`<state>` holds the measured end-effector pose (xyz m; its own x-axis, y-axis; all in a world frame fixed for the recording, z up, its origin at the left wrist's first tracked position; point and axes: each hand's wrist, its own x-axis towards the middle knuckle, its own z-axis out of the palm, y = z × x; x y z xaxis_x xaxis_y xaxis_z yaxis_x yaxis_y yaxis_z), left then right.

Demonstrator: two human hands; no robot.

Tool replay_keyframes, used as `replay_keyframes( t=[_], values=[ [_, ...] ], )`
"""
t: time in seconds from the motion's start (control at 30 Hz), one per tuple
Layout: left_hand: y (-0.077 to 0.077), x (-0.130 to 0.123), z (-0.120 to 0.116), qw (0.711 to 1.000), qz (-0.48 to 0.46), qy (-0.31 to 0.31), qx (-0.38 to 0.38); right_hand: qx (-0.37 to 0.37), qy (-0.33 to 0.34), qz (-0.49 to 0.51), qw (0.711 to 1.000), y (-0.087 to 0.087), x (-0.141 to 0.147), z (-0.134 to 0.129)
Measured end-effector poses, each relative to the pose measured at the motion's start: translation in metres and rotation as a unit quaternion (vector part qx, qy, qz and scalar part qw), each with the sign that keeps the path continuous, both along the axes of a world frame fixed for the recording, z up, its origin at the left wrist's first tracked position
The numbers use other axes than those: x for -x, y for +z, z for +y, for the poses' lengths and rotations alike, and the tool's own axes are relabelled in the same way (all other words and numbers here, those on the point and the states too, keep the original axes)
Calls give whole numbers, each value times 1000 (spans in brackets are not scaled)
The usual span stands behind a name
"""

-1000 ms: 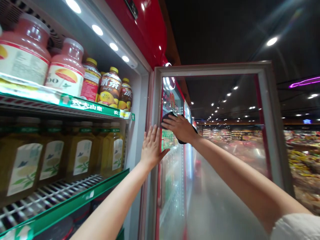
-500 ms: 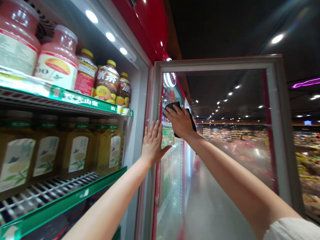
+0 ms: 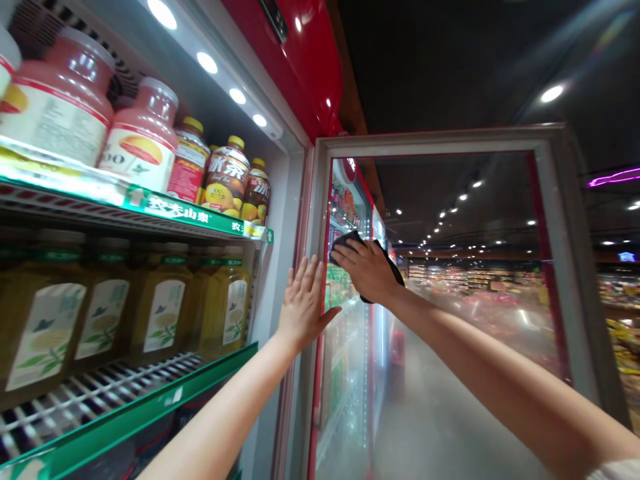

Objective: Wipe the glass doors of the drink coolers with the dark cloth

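Observation:
My right hand (image 3: 367, 267) presses a black cloth (image 3: 345, 241) against the inside of the glass door pane (image 3: 440, 387), near its hinge side. The palm lies over the cloth, whose edges stick out beyond the fingers and under the wrist. My left hand (image 3: 304, 300) is flat on the door's grey frame (image 3: 320, 200) at the hinge side, fingers pointing up and thumb out toward the glass. Nothing is held in it. The door stands swung open from the red drinks cooler (image 3: 310, 67). Below my hands the glass looks hazy.
On the left, an upper shelf carries pink juice bottles (image 3: 143, 137) and iced tea bottles (image 3: 227, 175). Yellow-green drink bottles (image 3: 163, 300) stand on the wire shelf (image 3: 125, 380) below. Store displays (image 3: 620, 333) lie beyond the door's outer edge.
My right hand and the cloth have slid slightly down the glass. My left hand stays on the door frame. The whole view has shifted a little, showing more of the cooler's left side.

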<state>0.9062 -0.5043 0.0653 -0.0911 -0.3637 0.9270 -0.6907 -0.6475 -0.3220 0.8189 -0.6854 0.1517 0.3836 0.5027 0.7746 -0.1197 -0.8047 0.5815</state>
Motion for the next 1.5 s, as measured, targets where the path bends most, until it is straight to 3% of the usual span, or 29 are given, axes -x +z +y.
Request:
replay_keyframes(
  t=[0.1,0.23,0.33,0.43,0.53,0.6,0.67,0.77,0.87,0.97,1.03,1.1,1.23,1.3,1.37,1.5],
  values=[
    [-2,-3,2,1000,-3,0,0,52,7,26,998,1,5,-7],
    [4,-4,-7,1000,-2,-7,-5,-26,-9,-84,996,21,14,-27],
    [7,-3,-15,1000,-13,-23,-4,-79,-12,-168,983,1,19,-46],
    [8,-1,-23,999,-23,-44,-5,-16,-3,-131,991,-29,21,-57],
    [12,1,-39,997,-24,-68,-5,36,-8,-82,996,-28,25,-64],
    [15,3,-50,997,-24,-80,-8,10,-28,-97,995,-16,34,-76],
    [16,6,-59,996,-26,-86,-15,-63,-54,-152,985,-13,45,-90],
    [13,9,-65,995,-37,-94,-25,-169,-90,-234,953,-37,58,-104],
    [13,12,-73,992,-51,-106,-38,-130,-95,-187,969,-61,60,-100],
    [19,18,-89,990,-51,-117,-52,-80,-88,-118,986,-47,64,-101],
    [22,24,-100,990,-44,-123,-58,-112,-100,-132,980,-30,73,-115],
    [23,29,-109,989,-41,-128,-66,-180,-124,-185,958,-27,85,-136],
    [17,36,-119,985,-46,-147,-79,-290,-164,-275,902,-69,100,-158],
    [14,39,-128,982,-50,-164,-84,-261,-160,-227,924,-85,100,-154],
    [13,42,-142,978,-54,-183,-86,-222,-167,-163,947,-80,99,-150],
    [13,55,-172,970,-64,-215,-95,-254,-198,-164,933,-38,108,-167]
  ],
)
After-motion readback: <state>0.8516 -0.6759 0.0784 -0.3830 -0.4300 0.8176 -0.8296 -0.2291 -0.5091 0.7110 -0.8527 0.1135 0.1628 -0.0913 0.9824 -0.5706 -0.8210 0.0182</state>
